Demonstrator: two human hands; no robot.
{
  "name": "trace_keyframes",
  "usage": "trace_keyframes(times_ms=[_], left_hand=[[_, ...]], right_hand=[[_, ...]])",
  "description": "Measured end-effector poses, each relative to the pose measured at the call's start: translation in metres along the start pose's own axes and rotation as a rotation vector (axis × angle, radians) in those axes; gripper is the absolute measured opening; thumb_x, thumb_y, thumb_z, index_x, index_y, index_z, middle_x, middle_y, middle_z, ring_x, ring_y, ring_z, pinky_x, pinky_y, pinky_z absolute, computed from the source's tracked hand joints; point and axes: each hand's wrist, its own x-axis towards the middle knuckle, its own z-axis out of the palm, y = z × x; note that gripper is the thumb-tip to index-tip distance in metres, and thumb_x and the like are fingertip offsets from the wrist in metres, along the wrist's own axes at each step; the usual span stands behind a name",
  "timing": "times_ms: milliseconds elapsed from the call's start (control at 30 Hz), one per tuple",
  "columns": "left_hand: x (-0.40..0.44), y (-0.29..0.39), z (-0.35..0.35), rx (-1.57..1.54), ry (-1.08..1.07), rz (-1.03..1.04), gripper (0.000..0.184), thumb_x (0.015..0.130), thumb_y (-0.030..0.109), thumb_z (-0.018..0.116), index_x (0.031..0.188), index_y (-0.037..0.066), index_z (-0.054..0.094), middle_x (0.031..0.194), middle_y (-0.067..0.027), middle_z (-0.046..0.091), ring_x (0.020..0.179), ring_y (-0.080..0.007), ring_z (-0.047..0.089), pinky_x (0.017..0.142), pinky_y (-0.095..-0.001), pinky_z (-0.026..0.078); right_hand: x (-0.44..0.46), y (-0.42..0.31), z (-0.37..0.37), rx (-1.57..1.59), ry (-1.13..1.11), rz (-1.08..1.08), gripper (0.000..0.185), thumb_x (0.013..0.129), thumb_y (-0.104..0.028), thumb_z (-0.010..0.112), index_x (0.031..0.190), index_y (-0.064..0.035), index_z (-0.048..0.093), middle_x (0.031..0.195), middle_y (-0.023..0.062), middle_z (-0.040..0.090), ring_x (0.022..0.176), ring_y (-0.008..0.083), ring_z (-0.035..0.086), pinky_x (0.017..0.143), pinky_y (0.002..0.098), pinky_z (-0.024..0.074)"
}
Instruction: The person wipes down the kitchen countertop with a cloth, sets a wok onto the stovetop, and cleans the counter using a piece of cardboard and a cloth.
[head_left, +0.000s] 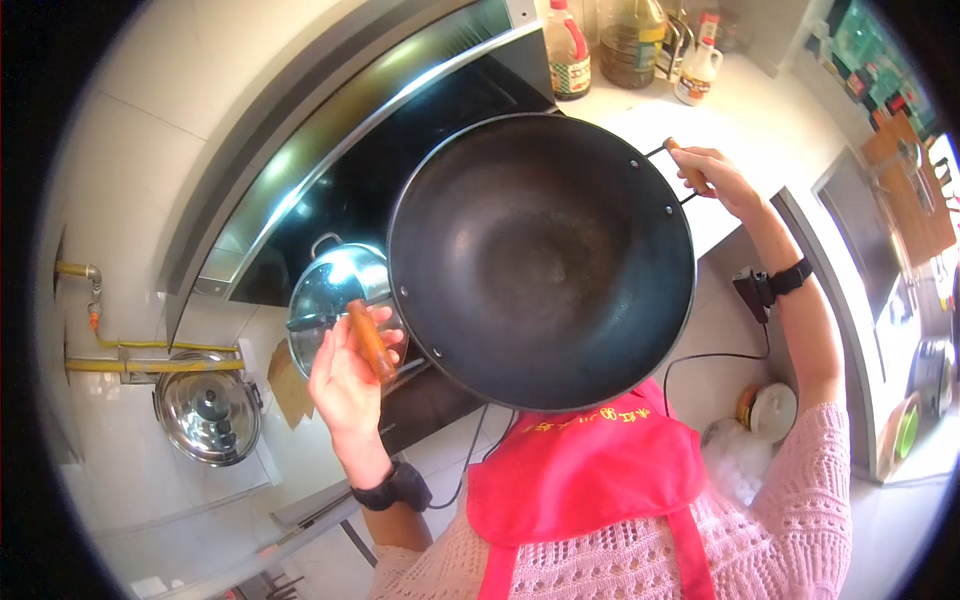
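Note:
A large dark wok (545,260) with two wooden side handles is held up in front of my body, its inside facing me. My right hand (725,180) is closed around the right wooden handle (688,166). At the lower left, the other wooden handle (371,342) lies across the fingers of my left hand (345,385), which curl up loosely from behind it. The wok holds no food that I can see. Behind my left hand, a shiny metal pot with a lid (340,285) stands on the cooktop, partly hidden by the wok.
A range hood (400,110) slants along the upper left. Several bottles (570,60) stand on the counter (740,120) at the back. Another shiny metal pan or lid (208,410) sits left, near a yellow gas pipe (150,365). Black cables (700,356) hang below.

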Motion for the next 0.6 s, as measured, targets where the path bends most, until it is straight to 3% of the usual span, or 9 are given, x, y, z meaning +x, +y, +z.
trace_keyframes(times_ms=[167, 200, 300, 600], left_hand=[[0.038, -0.003, -0.012, -0.016, 0.164, -0.042, 0.056, 0.099, 0.039, 0.049, 0.134, -0.005, 0.047, 0.124, -0.0221, 0.059, 0.106, -0.0321, 0.061, 0.088, -0.0401, 0.05], [0.046, -0.005, -0.017, -0.025, 0.173, -0.048, 0.056, 0.099, 0.039, 0.05, 0.134, -0.005, 0.047, 0.123, -0.0219, 0.059, 0.104, -0.0317, 0.061, 0.089, -0.04, 0.05], [0.083, -0.007, -0.021, -0.074, 0.22, -0.081, 0.053, 0.098, 0.04, 0.053, 0.128, -0.004, 0.049, 0.115, -0.019, 0.061, 0.099, -0.0288, 0.062, 0.086, -0.0388, 0.051], [0.114, -0.013, -0.034, 0.012, 0.366, -0.114, 0.049, 0.097, 0.042, 0.05, 0.118, -0.002, 0.054, 0.105, -0.0116, 0.064, 0.093, -0.0229, 0.063, 0.078, -0.0341, 0.051]], right_hand=[[0.069, -0.031, 0.007, -0.037, -0.089, -0.014, 0.041, 0.09, -0.052, 0.064, 0.101, -0.0128, 0.066, 0.074, -0.0031, 0.052, 0.079, 0.0066, 0.05, 0.062, 0.0227, 0.0377], [0.085, -0.032, 0.007, -0.047, -0.102, -0.042, 0.038, 0.089, -0.052, 0.065, 0.089, -0.014, 0.063, 0.075, -0.0041, 0.053, 0.075, 0.005, 0.049, 0.062, 0.0222, 0.0377], [0.13, -0.056, 0.012, -0.096, -0.163, -0.049, 0.037, 0.09, -0.051, 0.064, 0.082, -0.0149, 0.061, 0.075, -0.005, 0.053, 0.071, 0.0044, 0.048, 0.06, 0.0219, 0.0372], [0.172, -0.071, 0.032, -0.052, -0.219, -0.065, 0.035, 0.092, -0.046, 0.064, 0.076, -0.0147, 0.059, 0.069, -0.0045, 0.051, 0.064, 0.0042, 0.047, 0.055, 0.0223, 0.0355]])
